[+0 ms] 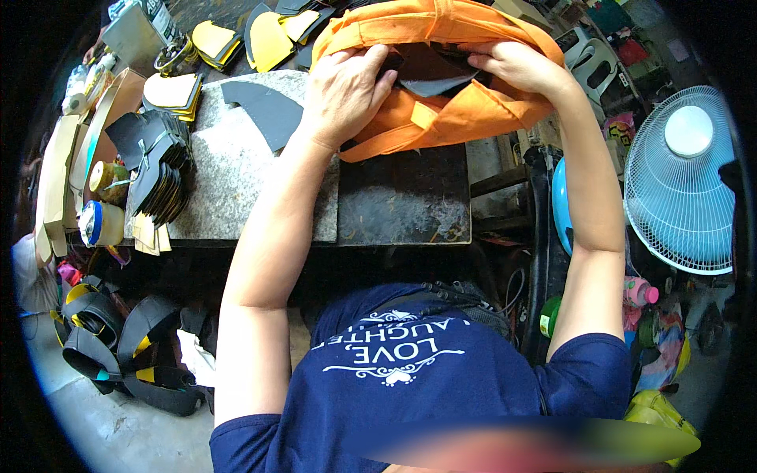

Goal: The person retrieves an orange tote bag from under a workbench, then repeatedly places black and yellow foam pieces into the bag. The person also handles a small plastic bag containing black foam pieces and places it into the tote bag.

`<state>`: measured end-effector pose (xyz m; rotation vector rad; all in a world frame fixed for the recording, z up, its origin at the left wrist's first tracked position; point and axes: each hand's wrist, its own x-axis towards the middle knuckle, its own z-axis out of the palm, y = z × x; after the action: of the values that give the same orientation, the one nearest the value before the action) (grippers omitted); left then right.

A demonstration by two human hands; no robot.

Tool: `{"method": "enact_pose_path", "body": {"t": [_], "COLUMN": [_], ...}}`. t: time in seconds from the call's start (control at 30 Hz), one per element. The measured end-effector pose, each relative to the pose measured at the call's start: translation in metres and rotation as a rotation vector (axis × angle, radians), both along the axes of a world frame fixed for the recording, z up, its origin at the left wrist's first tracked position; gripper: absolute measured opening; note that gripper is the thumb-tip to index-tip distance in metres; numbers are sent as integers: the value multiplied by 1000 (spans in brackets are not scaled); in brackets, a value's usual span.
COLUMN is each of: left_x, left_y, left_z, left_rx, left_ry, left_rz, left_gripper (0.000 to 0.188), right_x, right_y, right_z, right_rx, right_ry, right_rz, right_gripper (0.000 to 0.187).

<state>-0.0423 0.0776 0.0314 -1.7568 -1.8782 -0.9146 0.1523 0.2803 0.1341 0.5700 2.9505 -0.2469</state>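
An orange cloth bag (481,110) with strap-like bands lies at the far side of the worktable, its mouth spread toward me. Fingers of my left hand (347,91) are curled over the left edge of its opening. On the opposite side, my right hand (512,67) pinches the rim, fingertips partly inside. Between the hands a dark brown interior shows, with a greyish piece (438,83) at the lower lip. A dark grey curved cut piece (266,109) lies on the table left of my left wrist.
Stacked dark cut pieces (158,165), yellow-and-grey pieces (264,43), jars (102,223) and a cardboard box (59,181) line the table's left. A fan (682,181) stands at right. Black curved bands (126,347) lie lower left, below table height.
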Motion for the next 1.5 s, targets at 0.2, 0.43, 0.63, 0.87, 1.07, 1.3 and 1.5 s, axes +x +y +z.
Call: {"method": "enact_pose_path", "body": {"t": [0.2,0.43,0.63,0.87,1.07,1.3,1.5], "left_x": [3,9,13,32,57,46,22], "left_y": [-1,2,12,13,22,49,28], "left_z": [2,-2,0,29,50,44,56], "left_rx": [99,136,131,30,86,-171,-404], "left_ry": [49,87,99,164,270,298,258], "left_rz": [-46,21,69,70,3,-43,83], "left_gripper": [40,49,28,26,33,21,24], "right_x": [16,-4,14,38,72,82,64], "right_y": [-12,-16,-1,-9,-20,-52,-66], "right_z": [6,-17,12,-14,-35,-32,-15], "right_rx": [114,128,-182,164,-122,-51,-41], "right_ry": [-103,-86,-12,-7,295,250,234], "right_rz": [-69,-109,-199,-234,-225,-186,-230], "right_gripper": [57,81,58,48,51,67,62]}}
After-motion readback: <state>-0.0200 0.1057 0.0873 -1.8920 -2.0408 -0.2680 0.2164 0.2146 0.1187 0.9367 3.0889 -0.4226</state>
